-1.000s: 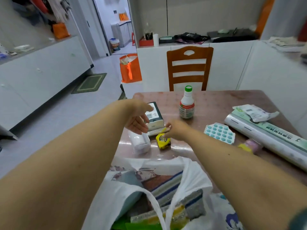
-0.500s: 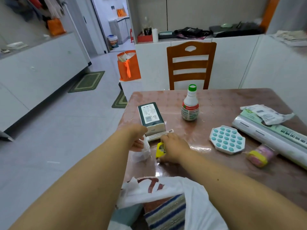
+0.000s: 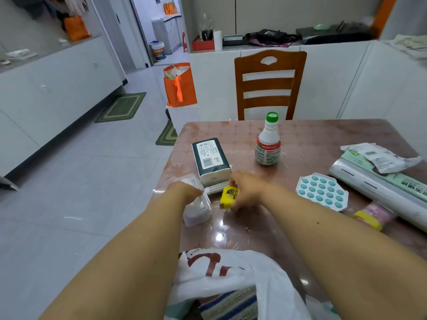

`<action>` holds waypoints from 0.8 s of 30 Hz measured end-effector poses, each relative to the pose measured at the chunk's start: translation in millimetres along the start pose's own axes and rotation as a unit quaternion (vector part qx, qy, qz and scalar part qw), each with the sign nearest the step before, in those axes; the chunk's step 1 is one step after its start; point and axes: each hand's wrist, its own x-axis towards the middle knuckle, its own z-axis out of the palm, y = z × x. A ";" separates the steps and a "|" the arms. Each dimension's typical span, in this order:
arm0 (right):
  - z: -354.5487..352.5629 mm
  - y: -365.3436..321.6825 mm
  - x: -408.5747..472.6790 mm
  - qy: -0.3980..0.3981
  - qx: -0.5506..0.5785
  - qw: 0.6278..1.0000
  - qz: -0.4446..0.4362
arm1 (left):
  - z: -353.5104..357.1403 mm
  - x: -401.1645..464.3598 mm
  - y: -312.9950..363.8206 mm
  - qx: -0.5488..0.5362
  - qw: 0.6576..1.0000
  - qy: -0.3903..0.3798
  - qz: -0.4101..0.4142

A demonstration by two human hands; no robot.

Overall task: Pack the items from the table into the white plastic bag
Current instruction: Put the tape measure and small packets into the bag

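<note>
White plastic bag, nearest the viewer at the table's front edge, is shown with striped contents inside. Just beyond the bag, a small yellow pack is gripped by the right hand, long axis pointing away from the bag; beside it a white translucent container is held by the left hand, lengthwise likewise. Farther from the bag, a dark tissue pack lies lengthwise and a green-capped bottle stands upright.
</note>
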 end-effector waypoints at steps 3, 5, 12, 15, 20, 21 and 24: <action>11.0 5.3 -7.7 -0.035 -0.041 0.998 -0.013 | 0.9 -1.4 -5.5 -0.083 0.992 -0.083 -0.040; 13.5 6.7 -17.1 -0.056 -0.056 0.997 -0.012 | 2.7 -5.6 -6.8 -0.081 0.990 -0.108 -0.047; 20.6 10.5 -62.5 -0.086 -0.106 0.991 0.007 | 2.3 -38.5 5.8 -0.065 0.989 -0.133 -0.016; 5.4 17.4 -83.5 -0.053 0.000 0.998 0.043 | -8.5 -55.4 11.2 -0.064 0.990 -0.125 0.002; -49.5 19.2 -128.8 -0.053 0.190 0.978 0.071 | -45.5 -104.9 29.1 -0.094 0.987 -0.069 0.114; -59.8 18.2 -139.5 -0.041 0.223 0.971 0.071 | -54.7 -120.5 31.5 -0.105 0.983 -0.056 0.136; -85.8 6.8 -173.2 -0.015 0.283 0.957 0.059 | -77.3 -175.0 27.2 -0.143 0.972 -0.014 0.188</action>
